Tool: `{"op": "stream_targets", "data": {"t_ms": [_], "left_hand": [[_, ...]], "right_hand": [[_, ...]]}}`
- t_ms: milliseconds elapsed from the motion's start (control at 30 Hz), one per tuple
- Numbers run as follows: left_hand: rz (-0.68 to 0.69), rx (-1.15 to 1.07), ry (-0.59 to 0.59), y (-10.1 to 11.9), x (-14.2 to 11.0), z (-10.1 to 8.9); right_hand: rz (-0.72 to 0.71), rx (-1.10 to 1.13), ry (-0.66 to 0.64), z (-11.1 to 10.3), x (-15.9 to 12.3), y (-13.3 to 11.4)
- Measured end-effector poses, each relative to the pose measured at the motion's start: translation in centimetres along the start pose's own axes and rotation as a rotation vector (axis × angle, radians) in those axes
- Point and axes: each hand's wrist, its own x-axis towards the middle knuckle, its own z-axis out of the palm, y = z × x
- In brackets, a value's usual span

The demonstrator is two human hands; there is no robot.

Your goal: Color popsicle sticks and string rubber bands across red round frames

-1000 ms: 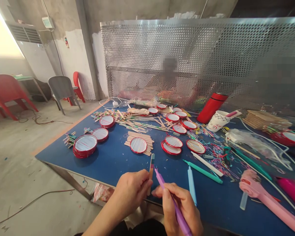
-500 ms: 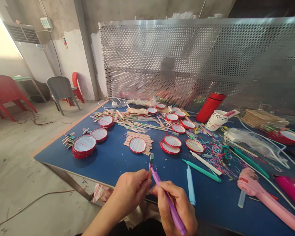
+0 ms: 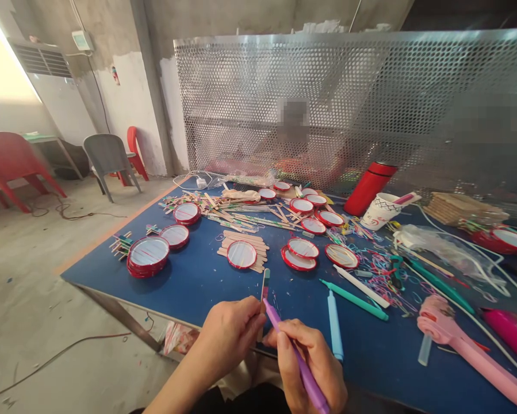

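Note:
My left hand pinches a wooden craft stick upright near the table's front edge; its top end is coloured green, with purple below. In my right hand is a purple marker, held like a pen with its tip against the stick. Just right of that hand lie a light blue marker, a teal marker and a white marker. Ahead, a red-rimmed round drum rests on a row of plain craft sticks.
Stacked red-rimmed drums stand at the left, more at the back. Tangled coloured cords lie right, near a paper cup, a red flask and a pink handheld object. A perforated metal panel borders the blue table.
The purple marker's tip has shifted slightly down along the stick. My left hand keeps its hold, and the things on the table stay where they were.

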Motion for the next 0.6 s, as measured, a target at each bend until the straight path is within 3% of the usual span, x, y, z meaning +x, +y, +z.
{"op": "stream_targets", "data": {"t_ms": [333,467,600], "left_hand": [[-0.014,0.042,0.007,-0.3,-0.1,0.0],[-0.019,0.027,0.004,-0.1,-0.1,0.0],[-0.022,0.028,0.008,-0.1,-0.1,0.1]], "right_hand": [[0.136,-0.026,0.137,0.4,0.2,-1.4],[0.107,0.016,0.1,0.3,0.3,-1.2],[-0.009,0.009,0.043,0.3,0.3,-0.6]]}}
